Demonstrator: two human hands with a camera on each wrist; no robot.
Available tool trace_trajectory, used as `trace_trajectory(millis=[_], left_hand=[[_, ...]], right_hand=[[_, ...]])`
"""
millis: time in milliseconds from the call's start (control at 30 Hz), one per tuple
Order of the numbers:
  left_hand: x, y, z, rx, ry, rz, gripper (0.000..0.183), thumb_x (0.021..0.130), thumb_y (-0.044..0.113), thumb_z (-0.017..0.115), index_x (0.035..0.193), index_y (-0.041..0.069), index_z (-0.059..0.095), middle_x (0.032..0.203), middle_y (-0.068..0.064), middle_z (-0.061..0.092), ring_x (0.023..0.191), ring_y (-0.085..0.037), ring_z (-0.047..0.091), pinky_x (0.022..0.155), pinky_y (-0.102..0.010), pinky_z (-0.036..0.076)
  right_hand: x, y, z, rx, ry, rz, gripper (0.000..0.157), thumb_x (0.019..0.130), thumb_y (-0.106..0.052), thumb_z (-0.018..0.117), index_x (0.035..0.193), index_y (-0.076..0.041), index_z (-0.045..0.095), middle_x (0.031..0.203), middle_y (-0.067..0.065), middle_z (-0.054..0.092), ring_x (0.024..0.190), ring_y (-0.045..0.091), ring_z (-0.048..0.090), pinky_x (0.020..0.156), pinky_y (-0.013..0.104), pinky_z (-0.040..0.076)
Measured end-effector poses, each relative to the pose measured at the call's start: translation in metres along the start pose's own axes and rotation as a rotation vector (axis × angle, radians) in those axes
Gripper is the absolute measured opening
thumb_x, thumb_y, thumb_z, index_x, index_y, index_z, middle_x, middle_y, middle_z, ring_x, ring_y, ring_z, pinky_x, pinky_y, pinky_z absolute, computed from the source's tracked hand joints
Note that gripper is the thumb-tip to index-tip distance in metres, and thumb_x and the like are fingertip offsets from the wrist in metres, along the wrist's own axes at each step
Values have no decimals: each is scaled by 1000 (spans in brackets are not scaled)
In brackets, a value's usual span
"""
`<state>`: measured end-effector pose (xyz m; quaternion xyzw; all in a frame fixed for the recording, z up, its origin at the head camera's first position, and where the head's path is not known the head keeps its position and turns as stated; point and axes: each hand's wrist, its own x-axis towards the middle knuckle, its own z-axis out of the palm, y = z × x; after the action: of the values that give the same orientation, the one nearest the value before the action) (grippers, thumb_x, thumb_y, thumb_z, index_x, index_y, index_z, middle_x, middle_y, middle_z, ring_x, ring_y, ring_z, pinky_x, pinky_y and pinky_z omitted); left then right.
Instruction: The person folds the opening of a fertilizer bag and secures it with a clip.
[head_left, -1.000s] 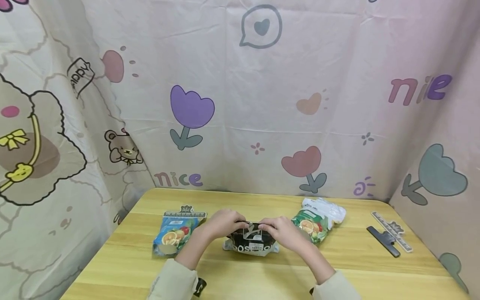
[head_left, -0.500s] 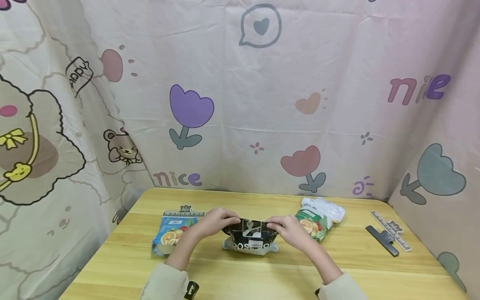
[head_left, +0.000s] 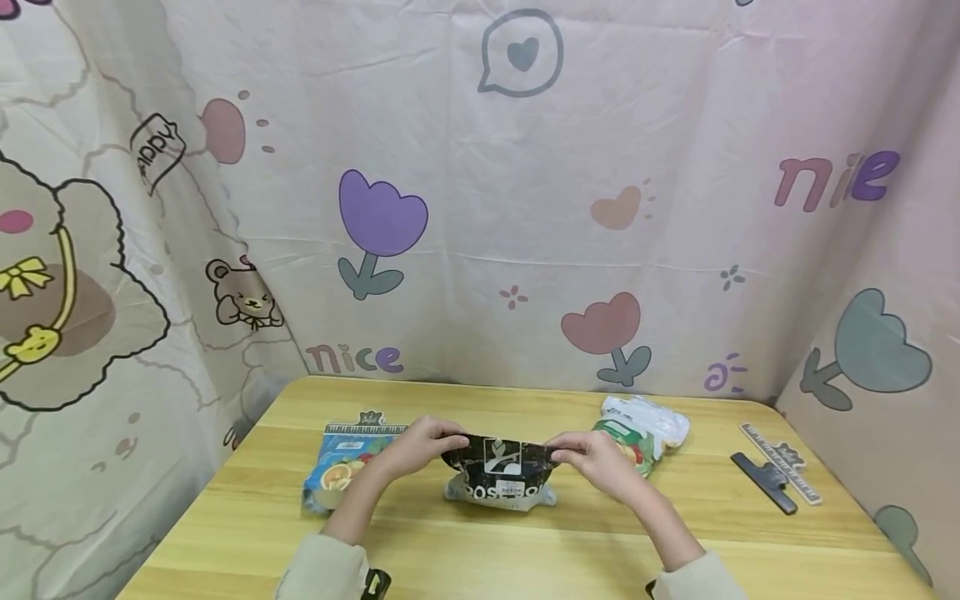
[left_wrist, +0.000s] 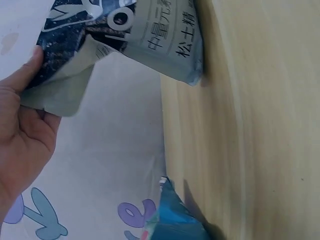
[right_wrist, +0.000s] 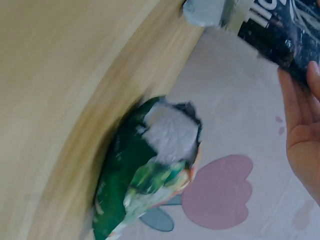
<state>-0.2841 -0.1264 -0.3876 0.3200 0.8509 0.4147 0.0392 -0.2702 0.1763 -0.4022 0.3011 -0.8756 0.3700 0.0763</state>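
Head view gives first the largest thing, a pale fabric curtain (head_left: 480, 167) printed with tulips and hearts, behind a yellow wood-grain table (head_left: 480, 558). On this table, a black and whitish plastic bag (head_left: 489, 477) is located between the two hands, its lower part seeming to rest on the surface. A blue plastic bag (head_left: 336, 467) with fruit picture lies to the left, and a green and white plastic bag (head_left: 651, 433) to the right. The left hand (head_left: 418, 448) pinches the upper left corner of the black bag, the thumb in front and the fingers behind; the right hand (head_left: 597, 461) pinches the upper right corner likewise. Smallest, a black and white clip (head_left: 767, 482) with piano-key pattern lies at far right.
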Motion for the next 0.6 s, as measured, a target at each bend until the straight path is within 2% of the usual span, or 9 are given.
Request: trace_trajectory(millis=[67, 167, 333, 400, 500, 600], left_hand=[[-2, -1, 0, -26, -3, -16, 25, 95, 22, 53, 104, 4, 67, 75, 0, 60, 54, -8, 41, 56, -26, 41], [-3, -1, -1, -42, -9, -26, 26, 95, 23, 53, 104, 4, 67, 68, 3, 54, 48, -7, 27, 53, -25, 36], [-1, 2, -1, -28, -11, -32, 27, 94, 24, 53, 103, 3, 67, 74, 0, 58, 51, -8, 32, 54, -25, 37], [1, 4, -1, -14, -11, -45, 27, 94, 23, 54, 104, 2, 66, 79, -2, 61, 57, -8, 41, 56, -26, 40], [3, 7, -1, 30, -14, -50, 27, 93, 22, 55, 106, 1, 66, 93, -5, 65, 72, -13, 55, 65, -30, 46], [7, 13, -1, 84, -26, -57, 26, 92, 24, 57, 104, 4, 68, 97, -5, 66, 88, -18, 60, 75, -35, 48]], right_hand=[[-1, 2, -2, 3, 0, -7, 16, 87, -18, 63, 97, -8, 71, 92, 2, 68, 84, 13, 64, 69, 27, 51], [-2, 3, -4, 10, -15, -24, 16, 88, -17, 62, 96, -7, 71, 91, 3, 69, 82, 13, 64, 69, 28, 51], [0, 0, -8, 42, -49, 23, 17, 88, -18, 62, 98, -7, 70, 92, 3, 68, 84, 14, 63, 71, 29, 51], [1, -3, -8, 54, -70, 49, 19, 89, -18, 61, 104, -9, 68, 96, 3, 68, 88, 16, 63, 73, 29, 51], [3, -9, -7, 52, -93, 57, 25, 91, -20, 59, 113, -10, 64, 105, 4, 66, 94, 18, 62, 76, 28, 50], [7, -17, -2, -7, -94, 24, 28, 93, -24, 56, 116, -10, 63, 108, 3, 64, 97, 19, 61, 78, 31, 49]])
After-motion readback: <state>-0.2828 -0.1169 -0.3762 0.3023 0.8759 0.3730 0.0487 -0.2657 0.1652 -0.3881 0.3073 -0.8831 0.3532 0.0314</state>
